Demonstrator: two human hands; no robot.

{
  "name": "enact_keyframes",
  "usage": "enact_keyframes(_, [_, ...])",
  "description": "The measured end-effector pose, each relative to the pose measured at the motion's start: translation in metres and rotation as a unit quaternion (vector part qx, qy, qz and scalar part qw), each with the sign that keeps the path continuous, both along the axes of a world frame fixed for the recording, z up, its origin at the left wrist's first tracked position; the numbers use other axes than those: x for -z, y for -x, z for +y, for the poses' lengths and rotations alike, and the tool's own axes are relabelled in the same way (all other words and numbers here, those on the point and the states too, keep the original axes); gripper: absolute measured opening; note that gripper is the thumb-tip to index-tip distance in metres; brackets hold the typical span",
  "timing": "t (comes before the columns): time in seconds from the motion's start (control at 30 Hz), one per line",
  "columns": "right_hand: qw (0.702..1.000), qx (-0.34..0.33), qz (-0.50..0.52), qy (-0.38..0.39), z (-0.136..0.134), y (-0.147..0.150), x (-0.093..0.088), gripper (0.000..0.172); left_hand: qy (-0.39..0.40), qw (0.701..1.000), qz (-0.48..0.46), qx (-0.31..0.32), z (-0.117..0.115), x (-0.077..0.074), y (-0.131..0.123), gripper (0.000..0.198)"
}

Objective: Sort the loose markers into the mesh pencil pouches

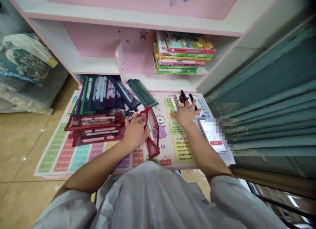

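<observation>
My left hand (136,132) is on a red mesh zip pouch (153,148), its fingers curled over the pouch's left part. Beside its thumb, a pale pen (150,132) shows at the pouch; whether it lies inside is unclear. My right hand (185,114) rests palm down over a loose group of marker pens (183,96), fingers spread and touching some of them. Their caps are black, white, red and yellow. Left of my left hand lie filled red mesh pouches (98,121) with several pens in them.
Green, blue and purple mesh pouches (101,90) are piled at the desk's back left, with a flatter green pouch (144,92) beside them. A lit phone (212,135) lies at the right. Stacked books (182,54) fill part of the pink shelf (138,81). A teal curtain (266,90) hangs at right.
</observation>
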State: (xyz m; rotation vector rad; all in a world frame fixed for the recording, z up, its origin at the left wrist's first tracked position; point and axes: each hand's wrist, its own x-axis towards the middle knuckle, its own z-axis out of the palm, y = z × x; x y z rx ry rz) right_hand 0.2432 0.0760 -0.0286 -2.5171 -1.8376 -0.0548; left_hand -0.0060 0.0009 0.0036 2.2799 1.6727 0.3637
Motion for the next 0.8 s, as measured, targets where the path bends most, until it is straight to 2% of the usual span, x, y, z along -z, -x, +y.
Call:
enact_keyframes(0.13, [0.998, -0.012, 0.04, -0.049, -0.005, -0.001, -0.005, 0.029, 0.003, 1.0, 0.001, 0.0, 0.0, 0.0, 0.0, 0.026])
enact_keyframes(0.23, [0.988, -0.023, 0.115, -0.097, -0.012, 0.001, -0.013, 0.016, 0.007, 1.0, 0.001, -0.001, 0.001, 0.002, 0.001, 0.026])
enact_keyframes(0.37, [0.945, -0.1, 0.27, -0.152, -0.028, 0.012, -0.024, 0.019, 0.001, 1.0, -0.002, -0.003, 0.001, 0.004, 0.001, 0.027])
enact_keyframes(0.47, [0.905, -0.208, 0.342, -0.141, -0.045, 0.025, -0.033, 0.019, 0.001, 1.0, -0.002, -0.004, 0.001, 0.003, 0.001, 0.027])
enact_keyframes(0.57, [0.885, -0.28, 0.354, -0.112, -0.059, 0.037, -0.039, 0.019, 0.004, 1.0, 0.003, -0.001, 0.001, 0.0, 0.001, 0.027])
enact_keyframes(0.8, [0.887, -0.317, 0.331, -0.059, -0.069, 0.052, -0.034, 0.017, 0.001, 1.0, 0.004, -0.004, 0.001, -0.001, 0.0, 0.027])
